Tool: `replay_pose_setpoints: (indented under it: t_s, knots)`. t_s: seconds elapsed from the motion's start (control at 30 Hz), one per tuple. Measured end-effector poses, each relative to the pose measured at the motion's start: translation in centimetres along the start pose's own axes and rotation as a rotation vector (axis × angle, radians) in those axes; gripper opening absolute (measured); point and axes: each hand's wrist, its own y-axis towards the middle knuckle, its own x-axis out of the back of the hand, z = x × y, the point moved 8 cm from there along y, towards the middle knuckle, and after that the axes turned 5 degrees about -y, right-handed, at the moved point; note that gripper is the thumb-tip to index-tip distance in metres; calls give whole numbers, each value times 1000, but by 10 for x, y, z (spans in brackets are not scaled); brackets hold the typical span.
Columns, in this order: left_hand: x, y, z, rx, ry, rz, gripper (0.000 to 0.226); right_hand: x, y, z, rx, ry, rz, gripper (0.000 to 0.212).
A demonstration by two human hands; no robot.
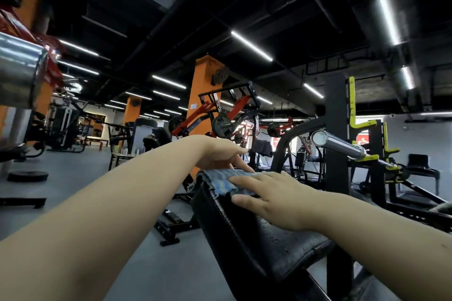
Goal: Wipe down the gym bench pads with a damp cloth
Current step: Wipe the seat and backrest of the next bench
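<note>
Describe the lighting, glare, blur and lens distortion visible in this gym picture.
Head view: bright strip lights against a dark ceiling; glare on the chrome barbell sleeve; wide-angle bending stretches the forearms; blurred steel cylinder at left edge; cloth and both hands fairly sharp.

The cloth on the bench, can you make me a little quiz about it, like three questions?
1. True or false: the cloth lies at the top end of the black bench pad.
2. Which hand lies flat on the cloth: A) left hand B) right hand C) neither?
3. What colours are the cloth's stripes?

Key
1. True.
2. B; the left hand is at the cloth's far edge.
3. Blue and pale grey.
</note>
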Motion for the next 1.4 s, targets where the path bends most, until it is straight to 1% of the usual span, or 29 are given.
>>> replay_pose_setpoints:
  t_s: [0.07, 0.13, 0.27, 0.37, 0.5, 0.57, 0.63, 0.7, 0.8, 0.9, 1.0, 1.17, 1.27, 1.4]
  knots:
    - [-1, 0, 4, 11, -16, 60, 60, -5, 3, -2, -11, 90, 53, 57]
    - [2, 0, 5, -17, -27, 52, 61, -5, 5, -2, -4, 167, 69, 57]
    - [8, -3, 11, -45, -53, 22, 61, -1, 6, -2, 0, 223, 61, 57]
    - [7, -9, 17, -55, -63, 38, 59, 1, 7, 1, -6, 274, 36, 51]
    - [11, -25, 22, -87, -60, -41, 56, 8, 6, 12, 2, 267, 2, 46]
    - [13, -32, 30, -113, -97, -35, 55, 11, 4, 20, 13, 261, -7, 44]
    - [15, -38, 39, -142, -186, -18, 56, 12, 2, 29, 30, 237, -13, 42]
    - [15, -48, 48, -162, -320, -39, 57, 12, -1, 38, 44, 152, -11, 40]
    - [11, -61, 57, -228, -452, -105, 54, 10, -9, 52, 68, -28, -16, 42]
    - [0, -74, 65, -307, -515, -182, 40, 9, -20, 60, 80, -93, -39, 44]
    - [-11, -86, 71, -401, -596, -307, 30, 7, -30, 62, 84, -80, -85, 43]
    - [-39, -105, 77, -537, -711, -580, 31, 2, -51, 65, 97, -44, -205, 39]
    - [-66, -112, 80, -599, -778, -646, 35, -3, -66, 61, 93, 12, -239, 36]
    - [-99, -116, 81, -653, -747, -692, 35, -13, -89, 56, 91, 39, -253, 38]
